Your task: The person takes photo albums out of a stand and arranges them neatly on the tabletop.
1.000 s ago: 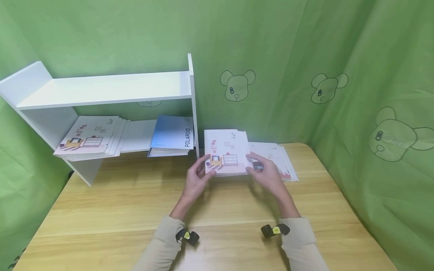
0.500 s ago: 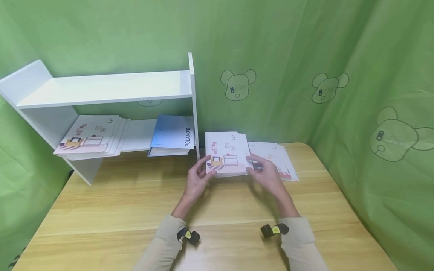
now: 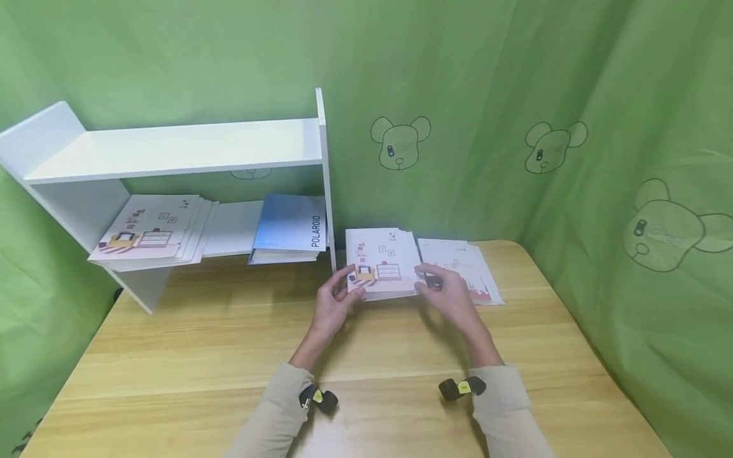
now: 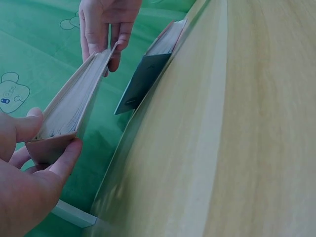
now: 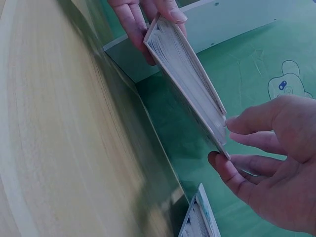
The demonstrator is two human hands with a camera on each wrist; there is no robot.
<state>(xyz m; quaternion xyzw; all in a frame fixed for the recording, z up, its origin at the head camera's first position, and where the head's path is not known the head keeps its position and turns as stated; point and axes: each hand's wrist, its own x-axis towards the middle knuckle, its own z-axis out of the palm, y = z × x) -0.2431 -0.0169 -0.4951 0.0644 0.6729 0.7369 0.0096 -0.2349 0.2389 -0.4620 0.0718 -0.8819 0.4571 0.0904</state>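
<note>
A photo album point(image 3: 380, 254) with a white cover, printed with a yellow armchair and a drawer cabinet, is held in both hands above the table. My left hand point(image 3: 332, 302) pinches its left edge by the spine, thumb on one cover and fingers against the other. At the opposite edge my right hand point(image 3: 452, 296) holds the covers with thumb and fingertips. The page edges of the album point(image 4: 74, 98) face the left wrist camera. Behind the right hand, another white album point(image 3: 478, 273) lies on the table, partly covered by that hand.
To the left stands a white two-tier shelf point(image 3: 189, 149). Its lower board carries several white albums point(image 3: 151, 229) on the left and a blue album point(image 3: 292, 222) marked POLAROID on the right. A green curtain point(image 3: 469, 76) hangs behind the wooden table point(image 3: 229, 362).
The far edge of the held album has come down and slightly nearer, while its near edge stays about level. Both hands keep their hold and have barely moved.
</note>
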